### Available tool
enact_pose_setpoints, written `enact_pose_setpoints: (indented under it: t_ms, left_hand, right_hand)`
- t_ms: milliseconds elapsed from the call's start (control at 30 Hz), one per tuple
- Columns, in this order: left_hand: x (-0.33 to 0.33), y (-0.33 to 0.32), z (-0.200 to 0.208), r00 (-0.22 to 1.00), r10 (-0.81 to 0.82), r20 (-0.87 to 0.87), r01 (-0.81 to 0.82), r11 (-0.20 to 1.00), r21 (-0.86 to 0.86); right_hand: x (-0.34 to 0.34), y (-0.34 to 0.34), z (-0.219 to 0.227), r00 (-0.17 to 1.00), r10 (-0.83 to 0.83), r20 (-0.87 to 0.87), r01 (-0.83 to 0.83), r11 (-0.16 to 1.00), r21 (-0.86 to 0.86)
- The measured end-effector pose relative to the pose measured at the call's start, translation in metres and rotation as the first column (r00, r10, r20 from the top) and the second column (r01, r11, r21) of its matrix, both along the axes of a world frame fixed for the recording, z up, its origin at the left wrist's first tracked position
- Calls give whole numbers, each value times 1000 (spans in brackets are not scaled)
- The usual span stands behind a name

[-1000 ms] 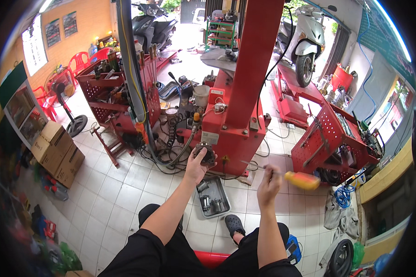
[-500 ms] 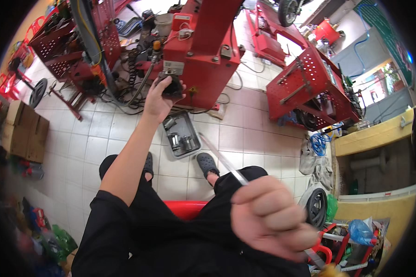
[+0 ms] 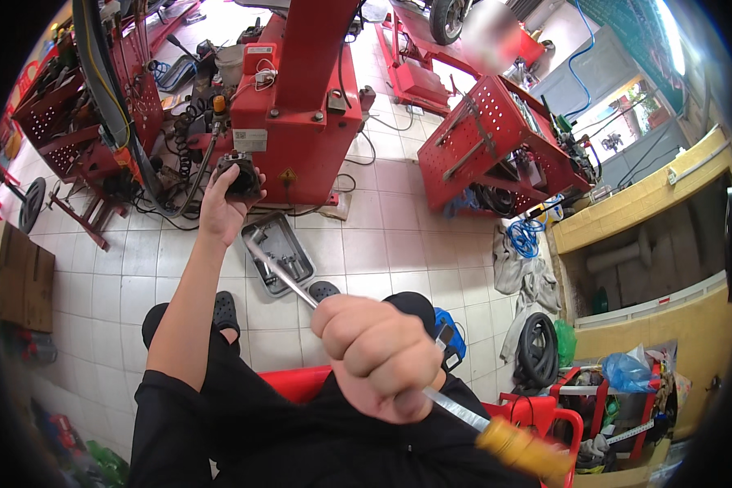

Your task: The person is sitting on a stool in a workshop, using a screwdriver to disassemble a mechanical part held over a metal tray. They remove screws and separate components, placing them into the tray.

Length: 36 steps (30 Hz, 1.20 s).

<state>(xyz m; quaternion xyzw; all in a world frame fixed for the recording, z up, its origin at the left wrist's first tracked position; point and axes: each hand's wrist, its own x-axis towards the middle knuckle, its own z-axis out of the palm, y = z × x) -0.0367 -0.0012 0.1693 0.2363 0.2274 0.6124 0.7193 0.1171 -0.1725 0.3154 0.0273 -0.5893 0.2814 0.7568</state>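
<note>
My left hand is stretched forward, fingers wrapped round a dark metal part with a round opening, which looks like an engine part. A fist made by my right hand grips the shaft of a long metal tool. Its yellow handle sticks out behind the fist, toward the lower right. The shaft's far end crosses in front of a grey tray on the floor and stays apart from the dark part. Shiny metal parts lie in the tray, partly hidden by the shaft.
A red machine with a thick column stands ahead, cables and hoses round its base. Red perforated carts are on both sides. Cardboard boxes stand at the left; a black tyre and a red rack at the right.
My view has turned to the right. My right fist has moved left and forward, bringing the shaft across the tray and the yellow handle into full sight. The left hand still holds the dark part.
</note>
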Motion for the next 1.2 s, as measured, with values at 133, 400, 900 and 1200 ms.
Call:
enact_pose_setpoints:
  t_ms: [133,400,900,1200]
  left_hand:
    - [7,-2,0,1000,-20,-15,20,1000,14]
    - [6,0,-6,999,-21,-35,22,1000,21]
    - [45,-23,-30,935,-226,-275,267,956,123]
    - [73,-44,-37,860,-384,-336,443,889,119]
  right_hand:
    - [14,2,3,976,-161,149,170,984,-52]
    - [12,13,-5,972,-186,146,192,981,-28]
    - [74,42,5,992,91,-84,-108,968,-228]
    - [84,72,-22,986,126,-105,-161,870,-467]
